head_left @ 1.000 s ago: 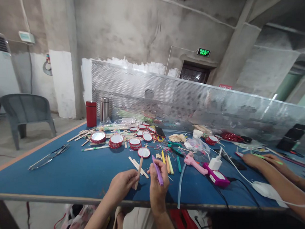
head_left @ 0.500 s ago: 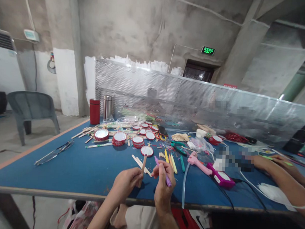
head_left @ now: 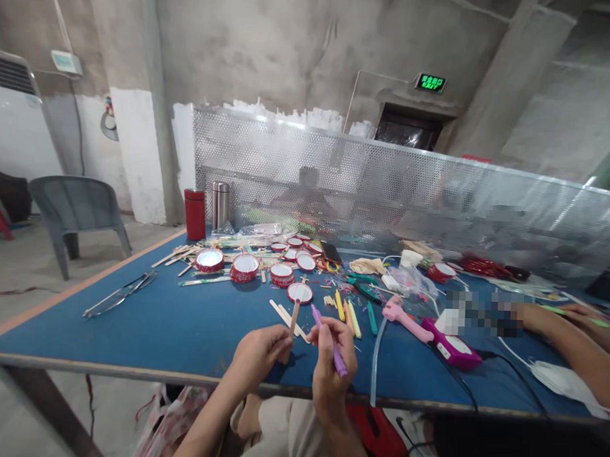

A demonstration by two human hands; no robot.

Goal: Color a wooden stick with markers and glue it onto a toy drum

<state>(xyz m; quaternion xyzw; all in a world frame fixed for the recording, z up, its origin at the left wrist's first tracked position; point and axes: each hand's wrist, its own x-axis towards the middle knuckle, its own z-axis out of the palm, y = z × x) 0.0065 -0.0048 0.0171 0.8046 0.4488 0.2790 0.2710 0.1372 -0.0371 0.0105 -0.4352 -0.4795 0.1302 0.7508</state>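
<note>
My left hand (head_left: 258, 357) is closed around the lower end of a plain wooden craft stick (head_left: 292, 319), held upright over the near edge of the blue table (head_left: 171, 330). Just to its right, my right hand (head_left: 333, 366) pinches a purple stick (head_left: 328, 338) that slants up to the left, its tip close to the wooden stick. More plain wooden sticks (head_left: 282, 316) lie flat on the table just beyond my hands. A small red-rimmed round drum piece (head_left: 300, 293) sits behind them.
Several red-rimmed drum pieces (head_left: 244, 266), coloured sticks (head_left: 349, 317), a pink glue gun (head_left: 406, 320), a magenta device (head_left: 453, 350), metal tongs (head_left: 120, 293), a red flask (head_left: 195, 213) and a steel flask (head_left: 220, 205). Another person's forearm (head_left: 571, 341) rests at right. A perforated metal screen (head_left: 386, 191) backs the table.
The view has drifted left and down. Both hands drew slightly nearer to the table edge, still holding the wooden and purple sticks close together.
</note>
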